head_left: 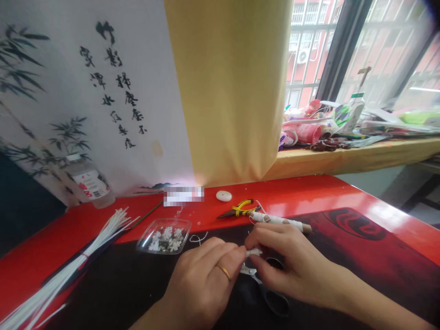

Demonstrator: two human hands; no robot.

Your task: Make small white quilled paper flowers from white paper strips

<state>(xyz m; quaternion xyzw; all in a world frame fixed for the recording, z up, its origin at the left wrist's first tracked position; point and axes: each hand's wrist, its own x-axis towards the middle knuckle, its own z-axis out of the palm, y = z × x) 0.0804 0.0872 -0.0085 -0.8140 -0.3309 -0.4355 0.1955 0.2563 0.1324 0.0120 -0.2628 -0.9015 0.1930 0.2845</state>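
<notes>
My left hand (206, 275), with a gold ring, is closed in a pinch at the centre front. A small white piece (254, 252) with a frayed or petalled end sticks out from its fingertips. My right hand (285, 256) pinches around the same piece from the right; its thumb and forefinger are at the end. Beneath the hands lie black-handled scissors (280, 306) on the dark mat (120, 293), partly covered. Just behind my right hand is a stick wound with white thread (280, 221). Left of the hands stands a clear plastic dish (140, 245) holding small white flowers.
Yellow-handled pliers (240, 208) and a white oval object (224, 196) lie on the red table (206, 220). A bundle of white strips (82, 259) spreads along the left. A clear bottle (91, 183) stands at the back left. Assorted craft items (309, 130) crowd the window ledge.
</notes>
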